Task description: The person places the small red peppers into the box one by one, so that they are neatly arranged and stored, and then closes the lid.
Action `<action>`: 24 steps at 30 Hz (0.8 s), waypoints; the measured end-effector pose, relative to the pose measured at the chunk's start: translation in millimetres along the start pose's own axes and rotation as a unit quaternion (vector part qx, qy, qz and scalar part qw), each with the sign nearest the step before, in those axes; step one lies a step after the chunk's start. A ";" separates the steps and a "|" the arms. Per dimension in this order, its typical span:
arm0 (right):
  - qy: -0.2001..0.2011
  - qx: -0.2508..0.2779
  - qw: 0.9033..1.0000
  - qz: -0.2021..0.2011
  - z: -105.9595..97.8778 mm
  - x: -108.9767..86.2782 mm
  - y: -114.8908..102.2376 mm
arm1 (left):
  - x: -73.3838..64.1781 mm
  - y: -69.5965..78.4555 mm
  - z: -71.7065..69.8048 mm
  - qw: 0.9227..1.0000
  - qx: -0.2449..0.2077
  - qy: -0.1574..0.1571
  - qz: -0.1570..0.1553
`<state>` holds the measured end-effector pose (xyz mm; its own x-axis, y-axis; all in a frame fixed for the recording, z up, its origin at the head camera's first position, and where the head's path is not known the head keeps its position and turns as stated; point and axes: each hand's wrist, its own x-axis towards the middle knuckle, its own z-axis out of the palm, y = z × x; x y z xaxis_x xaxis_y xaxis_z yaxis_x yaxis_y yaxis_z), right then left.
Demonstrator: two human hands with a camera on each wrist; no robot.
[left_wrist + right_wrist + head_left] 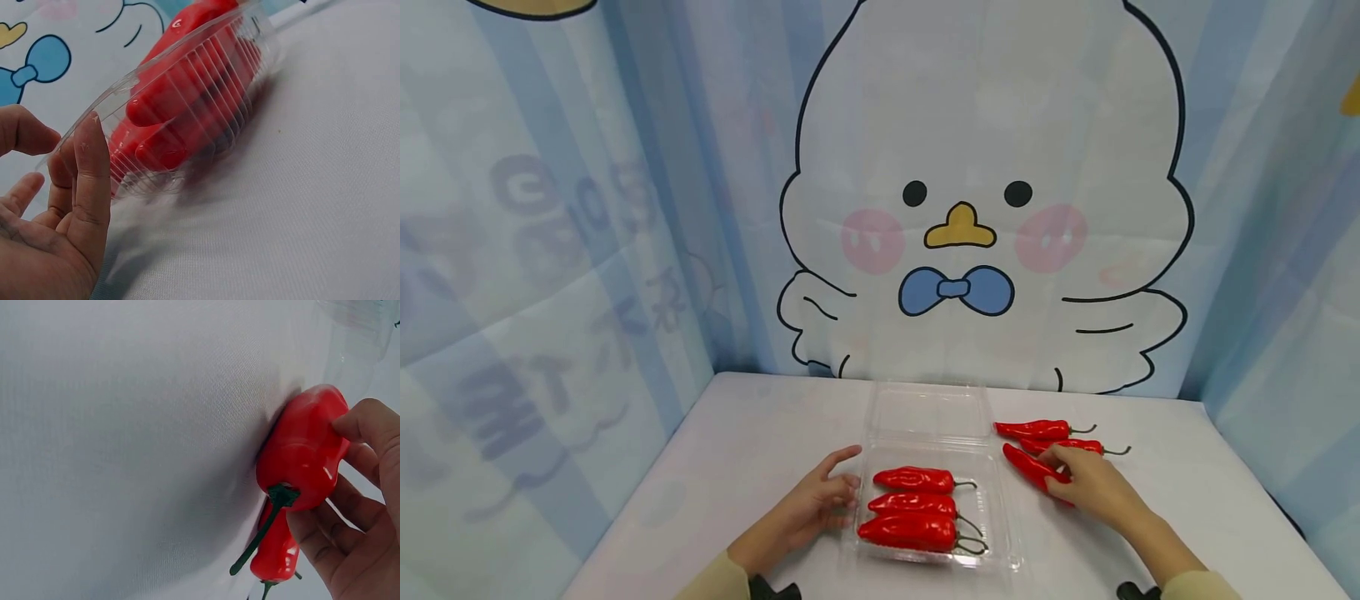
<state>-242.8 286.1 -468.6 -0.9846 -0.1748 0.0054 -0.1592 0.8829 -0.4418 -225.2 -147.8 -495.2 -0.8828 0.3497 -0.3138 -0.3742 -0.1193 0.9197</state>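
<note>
My right hand point(1093, 483) pinches a red pepper point(1030, 468) between thumb and fingers, low over the table. In the right wrist view the same red pepper point(306, 447) shows its green stem toward the camera. Just beyond it lie two more red peppers point(1037, 429), side by side. At the left edge of a clear plastic clamshell box point(1003, 508), my left hand point(816, 504) touches the rim with loosely bent fingers. Inside the box lie three red peppers point(913, 505) in a row, stems to the right. Through the clear wall, red peppers point(187, 81) show in the left wrist view.
The box's clear lid point(928, 412) lies folded back toward the rear of the white table point(760, 425). A printed curtain point(985, 333) with a cartoon bird rises behind the table's back edge, and more curtain hangs at both sides.
</note>
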 end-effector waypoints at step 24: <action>0.021 -0.014 1.000 -0.010 -15.3 -7.1 -7.2 | 1.4 1.1 0.1 1.000 -0.004 -0.003 -0.005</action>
<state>-235.8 287.6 -451.8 -0.9831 -0.1756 0.0517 -0.1810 0.8911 -0.4162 -226.8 -147.4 -494.6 -0.8772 0.3565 -0.3216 -0.3851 -0.1226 0.9147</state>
